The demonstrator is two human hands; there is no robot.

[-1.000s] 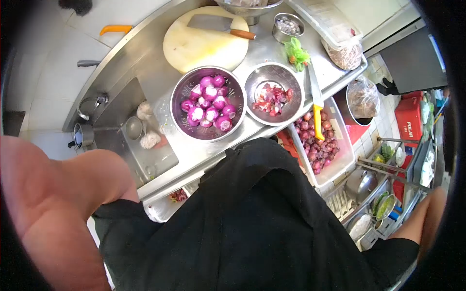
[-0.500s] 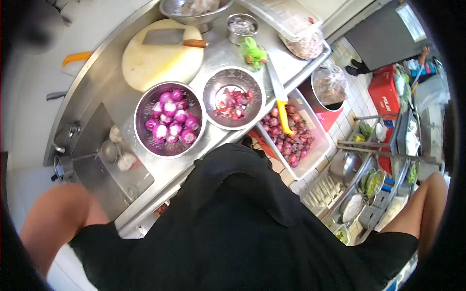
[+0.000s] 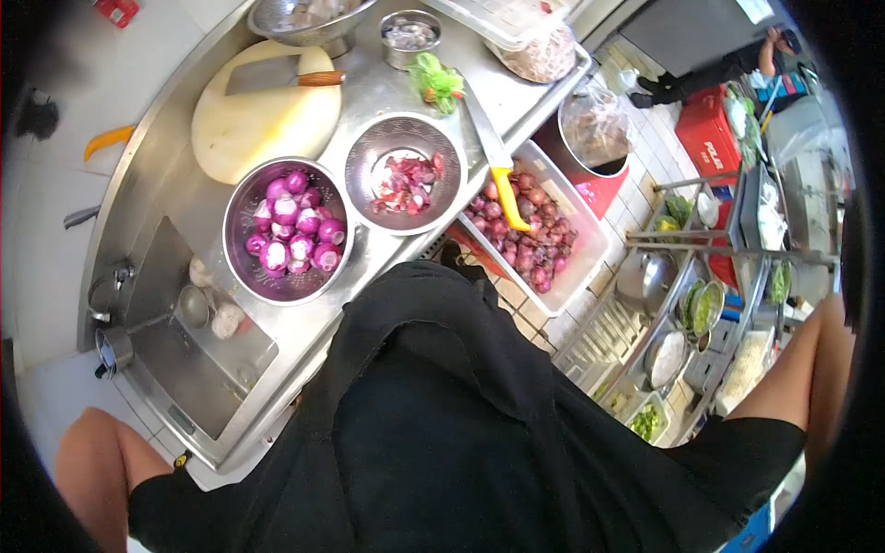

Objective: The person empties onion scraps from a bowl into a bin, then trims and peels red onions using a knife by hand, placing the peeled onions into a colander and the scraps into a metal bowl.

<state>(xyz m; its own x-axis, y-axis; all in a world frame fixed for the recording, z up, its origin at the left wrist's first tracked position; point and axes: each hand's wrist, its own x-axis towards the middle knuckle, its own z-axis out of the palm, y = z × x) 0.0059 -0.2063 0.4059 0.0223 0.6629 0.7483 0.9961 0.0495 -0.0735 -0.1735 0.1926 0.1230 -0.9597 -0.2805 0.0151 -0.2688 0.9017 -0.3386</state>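
Note:
Both my hands are out of sight; only my bent arms show at the left and right edges. In front of my body, a steel bowl (image 3: 238, 241) holds several peeled red onions (image 3: 297, 219). Touching or nearly touching it, a perforated steel colander (image 3: 361, 175) contains onion peels and scraps (image 3: 408, 182). A yellow-handled knife (image 3: 505, 192) lies across the counter edge, its handle over a white plastic bin (image 3: 590, 241) of unpeeled red onions (image 3: 530, 241). A cleaver (image 3: 277, 76) with a wooden handle rests on the round cutting board (image 3: 221, 138).
To the left is a steel sink (image 3: 184, 341) with a ladle-like utensil (image 3: 194, 306) inside. A green mesh bundle (image 3: 435, 81) sits near a small steel container (image 3: 410, 41). Beyond the bin stand a bag-lined bucket (image 3: 599, 129), a wire rack (image 3: 737, 247) and another person (image 3: 728, 69).
The view has shifted, so the counter items appear further left. My left arm has moved lower in view. More of the other person shows at the upper right.

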